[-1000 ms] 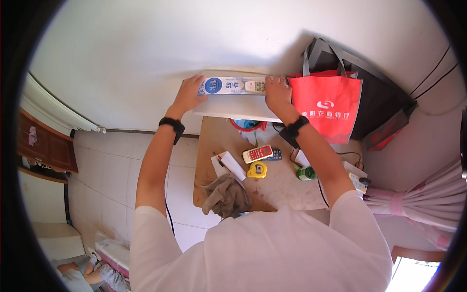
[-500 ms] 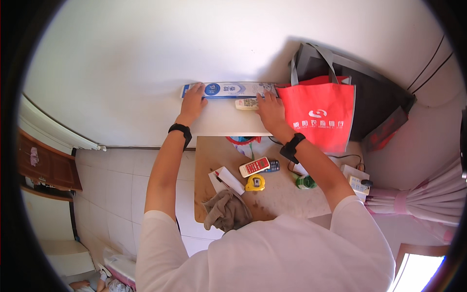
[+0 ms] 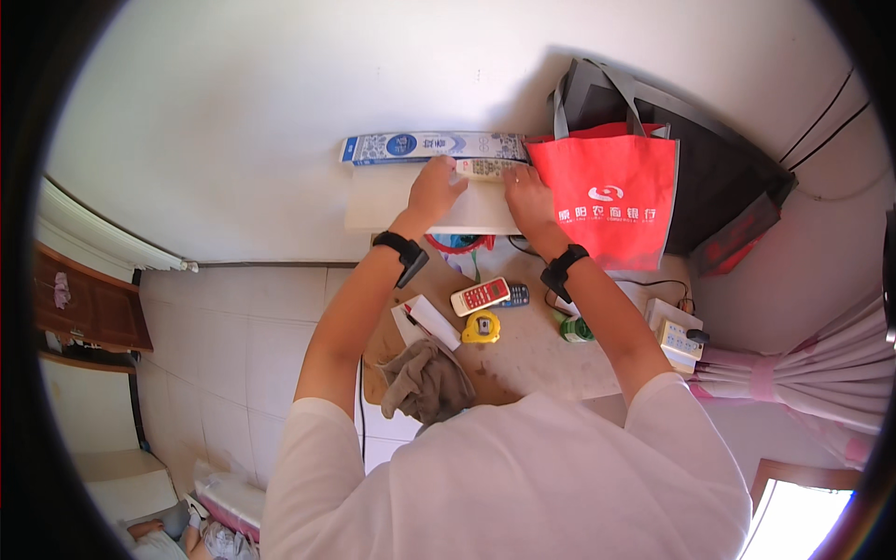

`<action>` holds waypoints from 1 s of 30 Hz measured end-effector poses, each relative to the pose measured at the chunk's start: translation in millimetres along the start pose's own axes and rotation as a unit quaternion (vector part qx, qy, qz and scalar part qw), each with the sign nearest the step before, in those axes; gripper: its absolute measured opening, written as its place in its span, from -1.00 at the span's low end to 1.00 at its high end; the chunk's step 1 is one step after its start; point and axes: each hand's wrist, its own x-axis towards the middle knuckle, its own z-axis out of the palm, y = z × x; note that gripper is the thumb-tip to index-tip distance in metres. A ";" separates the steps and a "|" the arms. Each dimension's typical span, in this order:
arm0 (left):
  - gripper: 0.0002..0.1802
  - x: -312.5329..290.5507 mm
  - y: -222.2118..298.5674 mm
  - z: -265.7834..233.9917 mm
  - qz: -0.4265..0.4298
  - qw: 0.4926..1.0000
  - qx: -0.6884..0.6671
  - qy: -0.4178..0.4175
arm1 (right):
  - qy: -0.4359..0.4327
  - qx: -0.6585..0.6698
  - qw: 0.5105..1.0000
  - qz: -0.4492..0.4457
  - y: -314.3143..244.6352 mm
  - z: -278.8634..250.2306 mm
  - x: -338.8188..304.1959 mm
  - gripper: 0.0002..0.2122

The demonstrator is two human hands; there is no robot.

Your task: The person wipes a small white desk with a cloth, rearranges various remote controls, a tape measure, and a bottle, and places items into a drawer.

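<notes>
On the white shelf top [image 3: 401, 205] against the wall lies a long blue-and-white box [image 3: 448, 147]. A slim white item with a dark pattern [image 3: 487, 169] lies along its near side; I cannot make out its kind. My left hand [image 3: 435, 194] has its fingers closed at that item's left end, thumb toward me. At the right end, the curled fingers of my right hand [image 3: 530, 198] close on it, partly hiding it. A red tote bag [image 3: 607, 187] with grey handles stands just right of my right hand.
Below the shelf, a worn table [image 3: 523, 364] bears a red-faced remote [image 3: 481, 297], a dark blue remote [image 3: 515, 296], a yellow tape measure [image 3: 481, 328], white paper [image 3: 425, 324], a brown cloth [image 3: 425, 381] and a green roll [image 3: 576, 329]. A large black panel [image 3: 719, 159] leans behind the bag.
My left hand has left the long box and moved right to the slim white item's left end. The slim item sits slightly further right against the box. The whole view has shifted a little.
</notes>
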 end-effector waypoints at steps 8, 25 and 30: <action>-0.80 -139.7 46.6 -5.2 0.104 0.970 -0.218 0.032 | -0.011 0.229 0.958 -0.175 -20.4 -22.7 -107.9 -0.81; -0.18 -209.6 -7.1 56.0 -0.082 0.973 -0.050 -0.208 | -0.302 0.308 0.893 -0.132 -60.6 25.8 -127.0 -0.40; -0.28 -191.3 27.3 -36.2 0.030 0.983 -0.131 -0.127 | -0.184 0.410 0.875 -0.179 -60.1 -38.5 -86.8 -0.38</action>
